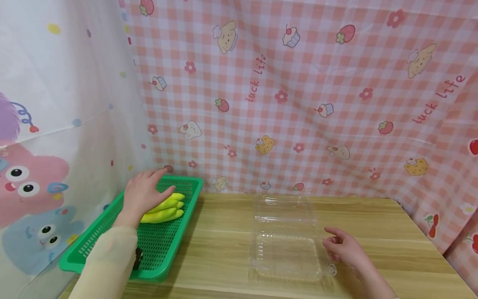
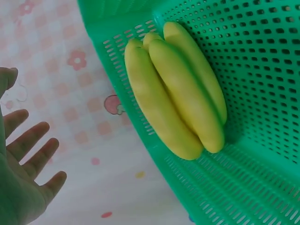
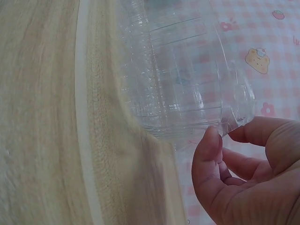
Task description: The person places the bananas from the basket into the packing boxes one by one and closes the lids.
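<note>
My left hand (image 1: pixel 143 195) hovers over the far part of the green basket (image 1: pixel 183 236), fingers spread and nothing in them. Below it in the basket lies a bunch of yellow bananas (image 1: pixel 164 211), partly covered by the hand in the head view. The left wrist view has the bananas (image 2: pixel 176 93) beside the fingers (image 2: pixel 40 157), apart from them. On the table, a clear plastic clamshell box (image 1: pixel 287 253) lies unfolded, its lid (image 1: pixel 285 209) towards the back. My right hand (image 1: pixel 345 249) pinches the box's right edge between thumb and fingers, as the right wrist view (image 3: pixel 253 168) shows.
A dark object (image 1: pixel 138 258) in the basket's near end is mostly hidden by my left sleeve (image 1: pixel 108 261). Behind the wooden table (image 1: pixel 220 232) hangs a pink checked cloth (image 1: pixel 239 124); a white patterned curtain (image 1: pixel 74 104) hangs at the left.
</note>
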Available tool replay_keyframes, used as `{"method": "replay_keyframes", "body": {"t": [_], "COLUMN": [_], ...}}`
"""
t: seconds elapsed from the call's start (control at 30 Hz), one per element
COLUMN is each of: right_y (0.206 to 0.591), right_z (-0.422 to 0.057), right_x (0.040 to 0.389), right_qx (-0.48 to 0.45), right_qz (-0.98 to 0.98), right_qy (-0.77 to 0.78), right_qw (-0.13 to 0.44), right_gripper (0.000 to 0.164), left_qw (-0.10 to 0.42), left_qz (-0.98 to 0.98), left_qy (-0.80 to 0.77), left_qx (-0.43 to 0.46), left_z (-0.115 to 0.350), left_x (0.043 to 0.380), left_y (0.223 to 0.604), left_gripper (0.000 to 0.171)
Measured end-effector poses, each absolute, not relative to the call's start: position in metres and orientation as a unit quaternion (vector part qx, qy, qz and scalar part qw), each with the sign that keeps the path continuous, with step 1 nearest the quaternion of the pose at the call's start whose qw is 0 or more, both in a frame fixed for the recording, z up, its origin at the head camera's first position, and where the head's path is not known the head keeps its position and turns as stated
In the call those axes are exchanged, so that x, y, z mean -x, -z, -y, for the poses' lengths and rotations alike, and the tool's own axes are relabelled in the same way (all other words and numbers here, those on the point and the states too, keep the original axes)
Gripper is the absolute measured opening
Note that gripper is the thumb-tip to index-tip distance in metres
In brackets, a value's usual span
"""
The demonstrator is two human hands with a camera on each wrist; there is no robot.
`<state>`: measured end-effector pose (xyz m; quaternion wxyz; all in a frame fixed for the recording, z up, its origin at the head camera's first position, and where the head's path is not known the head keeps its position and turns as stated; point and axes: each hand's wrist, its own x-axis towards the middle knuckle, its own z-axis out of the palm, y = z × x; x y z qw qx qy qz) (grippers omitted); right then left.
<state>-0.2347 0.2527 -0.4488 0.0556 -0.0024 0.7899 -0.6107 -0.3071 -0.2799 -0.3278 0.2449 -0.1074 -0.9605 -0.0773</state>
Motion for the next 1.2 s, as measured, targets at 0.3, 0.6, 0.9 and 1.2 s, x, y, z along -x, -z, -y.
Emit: {"method": "replay_keyframes", "body": {"t": [0.3, 0.6, 0.9, 1.2], "right_y": [0.449, 0.449, 0.451, 0.454], "right_z": [-0.252, -0.251, -0.253, -0.254], "right_x": [0.237, 0.237, 0.236, 0.237], "right_qx": [-0.004, -0.013, -0.013, -0.016], "right_qz": [-0.787, -0.785, -0.786, -0.787], "right_qy": [0.614, 0.617, 0.616, 0.614], "right_qw": [0.057, 0.055, 0.051, 0.054], "right_gripper": [0.055, 0.053, 0.051, 0.050], "left_qw": [0.214, 0.182, 0.145, 0.086], "left_qz": [0.969, 0.976, 0.983, 0.990], "left_qy": [0.073, 0.070, 0.068, 0.081], "left_qx": [0.101, 0.093, 0.091, 0.074], "left_z": [0.290, 0.300, 0.303, 0.307], "left_x": [0.329, 0.339, 0.344, 0.346], "left_y": [0.345, 0.369, 0.385, 0.396], "left_gripper": [0.064, 0.070, 0.076, 0.082]}}
